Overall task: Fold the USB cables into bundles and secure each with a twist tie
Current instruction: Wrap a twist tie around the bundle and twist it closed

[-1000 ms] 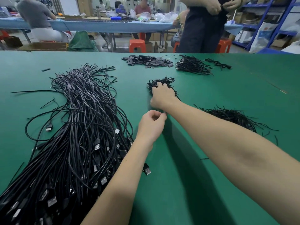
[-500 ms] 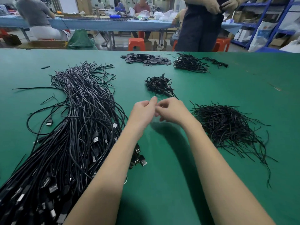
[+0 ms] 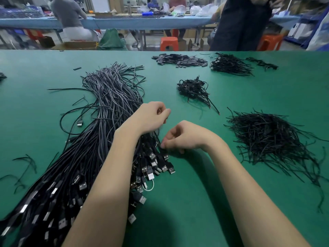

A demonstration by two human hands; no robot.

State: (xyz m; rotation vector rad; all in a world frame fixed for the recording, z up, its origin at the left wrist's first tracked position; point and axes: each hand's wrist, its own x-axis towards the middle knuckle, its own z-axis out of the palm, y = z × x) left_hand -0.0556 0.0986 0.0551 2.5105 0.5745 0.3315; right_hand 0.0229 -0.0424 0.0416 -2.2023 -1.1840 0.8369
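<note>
Reaching into cable pile (image 3: 99, 139) at plug end, left of centre on green table (image 3: 195, 211). Right hand (image 3: 185, 138) pinching at one cable; left hand (image 3: 151, 118) curled, grip unclear, can't tell. Risking dragging neighbouring cables out w/ it, tangling bundle.

factory workshop | long worktables (image 3: 160, 22) | cable heaps (image 3: 99, 122) | seated workers (image 3: 69, 13)

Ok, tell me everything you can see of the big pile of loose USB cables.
The pile of loose USB cables is a long heap of thin black cords on the green table, fanned from far loops to near silver-tipped USB plugs. The left hand hovers over it; the right hand fingers its near right edge.
</note>
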